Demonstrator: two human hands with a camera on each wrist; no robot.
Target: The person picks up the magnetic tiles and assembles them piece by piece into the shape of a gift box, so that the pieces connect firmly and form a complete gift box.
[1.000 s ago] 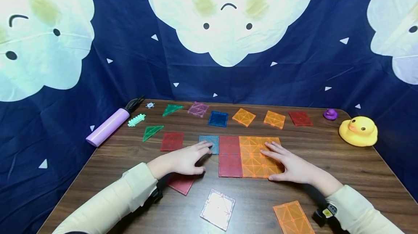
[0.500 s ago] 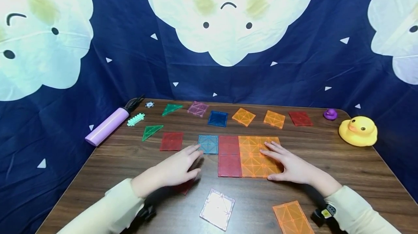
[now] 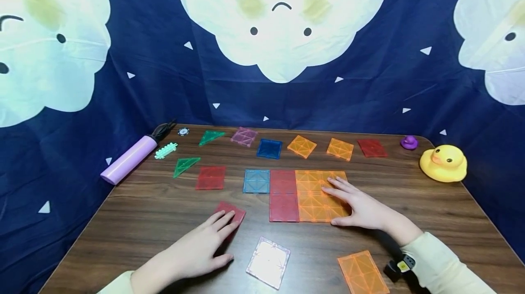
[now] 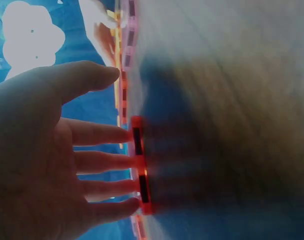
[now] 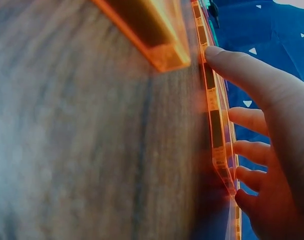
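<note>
My left hand [image 3: 196, 247] rests its extended fingertips on a loose red magnetic tile [image 3: 234, 212]; in the left wrist view the fingers meet the edge of that red tile [image 4: 143, 185] with the thumb held apart. My right hand [image 3: 362, 205] lies with spread fingers on the right side of a flat orange tile block [image 3: 313, 193]; its thumb touches the near edge [image 5: 210, 82] in the right wrist view. Joined to the orange block's left are red tiles [image 3: 284, 196], then a light blue square tile [image 3: 256, 181] at the upper left.
Nearer me lie a clear tile [image 3: 268, 263] and an orange tile [image 3: 363, 273]. Loose tiles, among them a red square [image 3: 210, 178] and a dark blue square [image 3: 269, 148], line the back. A purple cylinder [image 3: 129, 159] stands left, a yellow duck [image 3: 444, 163] right.
My left hand has moved from beside the light blue tile down and left onto the loose red tile. The right hand has stayed on the orange block.
</note>
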